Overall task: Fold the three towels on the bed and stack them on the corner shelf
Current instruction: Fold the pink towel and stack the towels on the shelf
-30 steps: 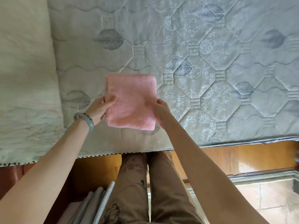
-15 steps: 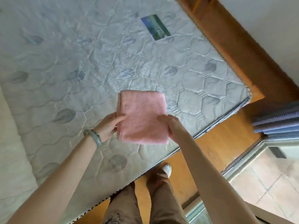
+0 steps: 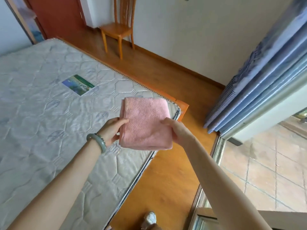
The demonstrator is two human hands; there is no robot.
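Above the bed's (image 3: 49, 113) near corner, left hand (image 3: 111, 131) and right hand (image 3: 176, 130) grasp the folded pink towel (image 3: 146, 123); shelving remains, other towels seemingly out of view.

Bare quilted mattress (image 3: 49, 130) fills the left, a label (image 3: 78, 85) on its top. Orange wood floor (image 3: 162, 176) runs along its right side. Wooden chair (image 3: 119, 29) far, against the white wall (image 3: 191, 30); red-brown door (image 3: 58, 15) far left. Blue curtains (image 3: 259, 83) right, tiled balcony floor (image 3: 265, 171) bright in daylight.
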